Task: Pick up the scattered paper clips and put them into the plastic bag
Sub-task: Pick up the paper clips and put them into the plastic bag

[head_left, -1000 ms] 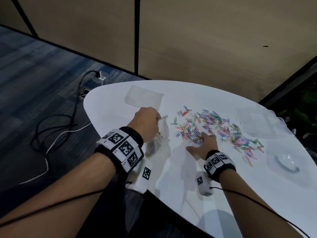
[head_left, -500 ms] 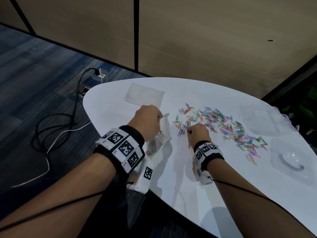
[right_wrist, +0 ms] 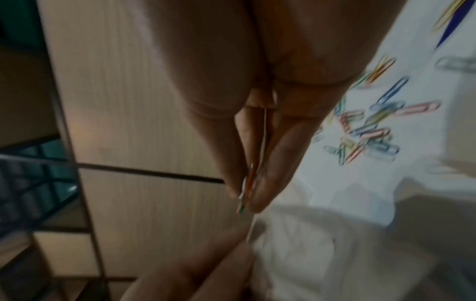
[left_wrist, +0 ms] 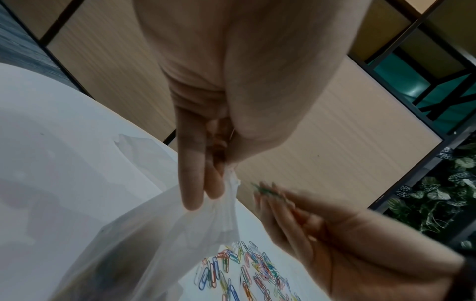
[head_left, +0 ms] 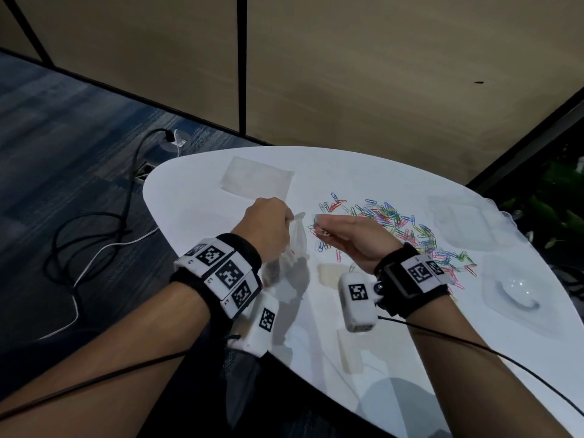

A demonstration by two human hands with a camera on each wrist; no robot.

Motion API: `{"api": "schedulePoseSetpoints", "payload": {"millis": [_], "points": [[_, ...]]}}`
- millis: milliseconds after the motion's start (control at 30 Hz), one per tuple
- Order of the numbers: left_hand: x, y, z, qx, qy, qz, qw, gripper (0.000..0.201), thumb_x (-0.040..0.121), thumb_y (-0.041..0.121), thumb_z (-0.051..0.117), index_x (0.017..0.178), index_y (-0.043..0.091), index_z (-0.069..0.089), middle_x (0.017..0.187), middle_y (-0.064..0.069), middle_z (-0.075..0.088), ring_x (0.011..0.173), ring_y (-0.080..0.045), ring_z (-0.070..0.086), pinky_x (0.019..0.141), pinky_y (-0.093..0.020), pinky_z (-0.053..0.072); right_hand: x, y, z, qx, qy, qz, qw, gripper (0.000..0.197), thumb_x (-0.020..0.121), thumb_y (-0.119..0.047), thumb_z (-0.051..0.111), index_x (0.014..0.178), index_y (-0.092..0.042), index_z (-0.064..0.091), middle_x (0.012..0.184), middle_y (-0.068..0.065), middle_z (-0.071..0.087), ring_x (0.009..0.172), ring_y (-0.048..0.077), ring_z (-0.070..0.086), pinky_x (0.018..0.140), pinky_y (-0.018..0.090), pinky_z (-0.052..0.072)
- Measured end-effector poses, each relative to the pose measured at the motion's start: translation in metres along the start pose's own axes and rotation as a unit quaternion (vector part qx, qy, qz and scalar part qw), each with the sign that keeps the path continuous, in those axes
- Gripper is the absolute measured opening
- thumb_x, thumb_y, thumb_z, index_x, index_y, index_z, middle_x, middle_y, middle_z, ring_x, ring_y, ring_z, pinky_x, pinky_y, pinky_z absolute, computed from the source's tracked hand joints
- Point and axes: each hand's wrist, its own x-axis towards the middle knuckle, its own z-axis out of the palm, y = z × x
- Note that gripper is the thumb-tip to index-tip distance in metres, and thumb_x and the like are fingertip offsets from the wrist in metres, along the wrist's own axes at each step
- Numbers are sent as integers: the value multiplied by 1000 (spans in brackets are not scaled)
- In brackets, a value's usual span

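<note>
Coloured paper clips (head_left: pixel 398 222) lie scattered across the white table (head_left: pixel 196 203), also seen as paper clips (left_wrist: pixel 231 270) and paper clips (right_wrist: pixel 371 130) in the wrist views. My left hand (head_left: pixel 268 229) pinches the top edge of a clear plastic bag (head_left: pixel 297 245), which hangs down to the table; the bag (left_wrist: pixel 144 240) opens below the fingers. My right hand (head_left: pixel 341 232) is lifted just right of the bag's mouth, palm turned up, fingertips pinching a few clips (right_wrist: pixel 247 189).
A flat clear bag (head_left: pixel 256 180) lies at the table's far left. Clear plastic packaging (head_left: pixel 461 222) and a transparent dish (head_left: pixel 518 292) sit at the right. Cables (head_left: pixel 94 235) trail over the carpet left of the table. A partition wall stands behind.
My right hand gathered clips from the pile, then lifted and turned palm-up, moving left to the bag's mouth. The left hand kept holding the bag in place.
</note>
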Motion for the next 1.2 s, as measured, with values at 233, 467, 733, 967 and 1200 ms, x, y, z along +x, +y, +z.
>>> {"api": "schedulePoseSetpoints", "payload": {"millis": [233, 467, 733, 967, 1200], "points": [[0, 3, 5, -1, -4, 5, 1000, 39, 90, 1, 43, 56, 17, 55, 78, -17, 68, 80, -39, 71, 78, -43, 61, 8, 22, 49, -284, 33, -25, 958, 19, 74, 2, 68, 83, -11, 78, 81, 20, 73, 70, 22, 65, 77, 37, 61], [6, -7, 4, -30, 15, 3, 999, 27, 91, 0, 46, 84, 2, 72, 83, -21, 70, 77, -38, 71, 74, -45, 62, 16, 16, 62, -508, 29, -111, 854, 37, 86, -4, 47, 69, -29, 68, 64, -7, 62, 61, 8, 57, 56, 12, 43], [7, -7, -3, 19, 29, 8, 999, 36, 88, -6, 42, 56, 11, 43, 73, -17, 62, 77, -38, 71, 75, -45, 62, 38, -12, 6, -193, 77, -26, 978, 28, 93, 1, 46, 93, -7, 73, 101, 19, 73, 78, 26, 72, 72, 32, 60], [8, -8, -3, 28, 17, 7, 999, 39, 88, -5, 43, 54, 15, 42, 73, -15, 62, 78, -35, 71, 74, -41, 61, 93, 36, -13, -703, 4, -51, 709, 49, 103, -27, 35, 150, -16, 31, 159, 6, 25, 144, 24, 29, 118, 38, 24], [7, -5, -5, 23, 14, -1, 1000, 35, 91, -2, 46, 60, 15, 48, 76, -12, 63, 82, -33, 72, 80, -41, 62, 62, 86, -39, -869, -32, -99, 484, 56, 103, -33, 20, 154, -19, 5, 164, 0, 0, 150, 29, 7, 117, 58, 12]]}}
